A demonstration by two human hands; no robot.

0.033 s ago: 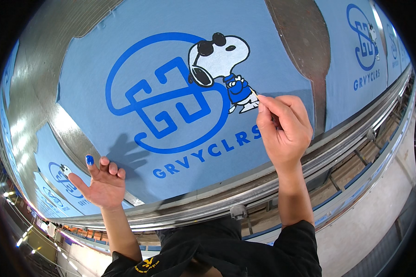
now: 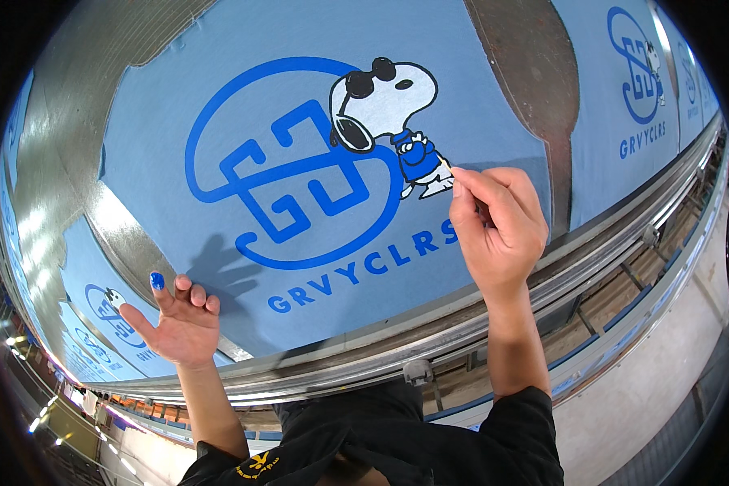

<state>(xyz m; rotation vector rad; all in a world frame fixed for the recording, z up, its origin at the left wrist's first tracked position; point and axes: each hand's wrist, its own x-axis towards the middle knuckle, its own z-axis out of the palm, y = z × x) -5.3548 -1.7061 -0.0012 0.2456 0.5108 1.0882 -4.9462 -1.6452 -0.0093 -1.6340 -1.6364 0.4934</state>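
The right hand pinches something too small to make out at the feet of the cartoon dog print on the light-blue shirt stretched over the bench. The left hand hangs open at the shirt's near edge, one fingertip blue-stained. A slip could smear the print, and that fingertip could mark the fabric.

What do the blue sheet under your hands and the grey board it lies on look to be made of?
Blue sheet: likely knit cotton-type fabric, matte, with a flat printed design; no glare, soft edge. Grey board: seems metal, smooth and semi-glossy; it throws bright streaky reflections. Right hand pinches at the print; left hand rests open.
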